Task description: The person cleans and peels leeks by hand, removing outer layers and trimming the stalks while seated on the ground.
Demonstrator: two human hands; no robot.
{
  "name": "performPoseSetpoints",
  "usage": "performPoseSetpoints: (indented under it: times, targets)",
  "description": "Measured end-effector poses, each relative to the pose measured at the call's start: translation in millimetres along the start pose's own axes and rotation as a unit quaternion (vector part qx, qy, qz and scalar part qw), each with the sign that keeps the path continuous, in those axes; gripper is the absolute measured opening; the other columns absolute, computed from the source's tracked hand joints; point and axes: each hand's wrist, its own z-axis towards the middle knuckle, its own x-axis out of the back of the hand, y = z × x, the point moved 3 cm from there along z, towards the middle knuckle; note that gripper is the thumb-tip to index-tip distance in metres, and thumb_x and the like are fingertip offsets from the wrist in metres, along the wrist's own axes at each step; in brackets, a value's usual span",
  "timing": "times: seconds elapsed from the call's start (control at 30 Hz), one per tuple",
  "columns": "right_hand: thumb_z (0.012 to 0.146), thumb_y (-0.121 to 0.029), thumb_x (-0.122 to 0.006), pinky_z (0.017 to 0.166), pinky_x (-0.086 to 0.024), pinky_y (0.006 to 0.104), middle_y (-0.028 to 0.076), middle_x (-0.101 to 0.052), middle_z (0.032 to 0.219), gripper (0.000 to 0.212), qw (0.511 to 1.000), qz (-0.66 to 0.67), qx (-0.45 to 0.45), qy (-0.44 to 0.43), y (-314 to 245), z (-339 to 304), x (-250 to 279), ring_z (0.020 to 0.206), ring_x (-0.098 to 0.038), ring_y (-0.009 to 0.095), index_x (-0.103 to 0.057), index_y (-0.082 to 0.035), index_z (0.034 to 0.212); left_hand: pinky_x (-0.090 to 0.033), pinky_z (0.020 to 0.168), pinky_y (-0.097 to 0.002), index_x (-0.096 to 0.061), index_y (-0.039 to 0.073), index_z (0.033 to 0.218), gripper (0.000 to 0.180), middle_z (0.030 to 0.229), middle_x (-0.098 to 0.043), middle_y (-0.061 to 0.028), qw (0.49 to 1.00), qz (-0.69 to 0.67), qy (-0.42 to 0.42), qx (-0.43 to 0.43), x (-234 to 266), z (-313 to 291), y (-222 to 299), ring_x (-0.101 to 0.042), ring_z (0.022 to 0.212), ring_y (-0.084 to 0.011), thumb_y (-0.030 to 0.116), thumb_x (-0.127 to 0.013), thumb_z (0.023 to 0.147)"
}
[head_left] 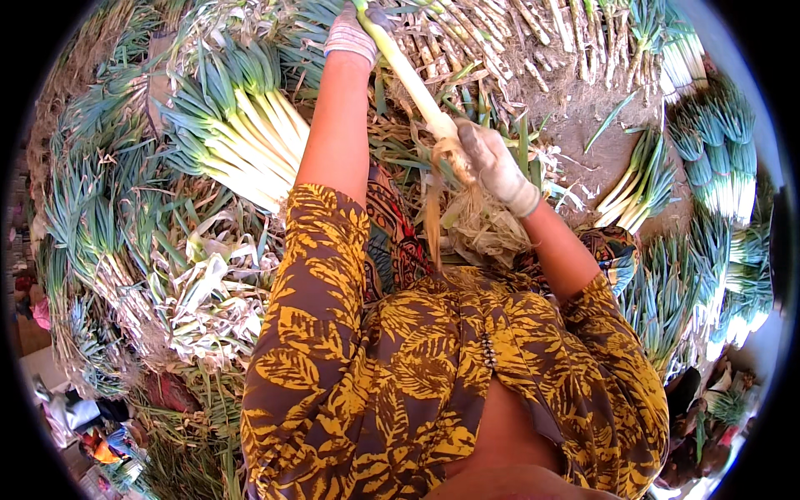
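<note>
A long green onion [408,79] slants in front of me, its pale shaft running from upper left down toward the right. My left hand [350,37], in a striped knit glove, is closed around its green upper part at the top of the view. At the lower end, my gloved right hand [500,171] is closed by the root, where tan outer skin [433,212] hangs down in a loose strip. The right fingertips are partly hidden against the skin. To the left lies a fan of clean white-shafted green onions [258,137].
Dry peelings [221,292] heap at left, and more husks [487,225] lie beneath my right hand. Unpeeled stalks [467,37] with soil cover the far ground. A small pile of green onions [637,183] lies at right, beside tied upright bundles [721,158].
</note>
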Motion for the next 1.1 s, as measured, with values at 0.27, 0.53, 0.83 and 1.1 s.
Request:
performPoseSetpoints:
  times: [0.27,0.53,0.83,1.1]
  targets:
    - [0.098,-0.030,-0.051,0.058,-0.041,0.0325,0.007,-0.050,0.067,0.039,0.987,-0.063,-0.136,0.059,-27.9,-85.2,1.4,0.062,-0.046,0.014,-0.059,0.004,0.114,-0.050,0.079,-0.0433,-0.066,0.001,0.096,0.040,0.092,-0.068,-0.0223,0.926,0.371,0.000,0.062,12.6,-0.5,-44.0,-0.065,0.092,-0.0383,0.032,-0.043,0.096]
    - [0.098,-0.021,-0.051,0.053,-0.037,0.0296,0.005,-0.048,0.064,0.029,0.974,-0.043,-0.196,0.104,-25.7,-140.4,14.1,0.057,-0.042,0.012,-0.061,0.003,0.111,-0.050,0.076,-0.0406,-0.067,0.004,0.098,0.039,0.097,-0.068,-0.0188,0.908,0.412,-0.051,-0.054,-36.4,2.2,-35.0,-0.065,0.092,-0.0342,0.032,-0.039,0.096]
    - [0.100,-0.025,-0.053,0.049,-0.029,0.0185,-0.008,-0.044,0.066,0.024,0.939,0.080,-0.175,0.285,-16.4,-176.2,65.0,0.056,-0.037,0.001,-0.060,-0.002,0.100,-0.043,0.050,-0.0304,-0.049,0.006,0.092,0.039,0.071,-0.047,-0.0057,0.688,-0.644,0.014,0.333,11.9,17.4,-63.2,-0.046,0.057,-0.0173,0.041,-0.035,0.102]
    - [0.091,-0.037,-0.061,0.073,-0.054,0.0401,0.018,-0.068,0.096,0.043,0.882,-0.435,-0.168,0.070,33.6,-37.5,89.4,0.082,-0.068,0.027,-0.060,0.000,0.113,-0.036,0.044,-0.0301,-0.044,0.006,0.081,0.049,0.064,-0.040,-0.0046,0.611,-0.690,0.050,0.384,1.4,23.0,-28.1,-0.038,0.048,-0.0163,0.049,-0.037,0.102]
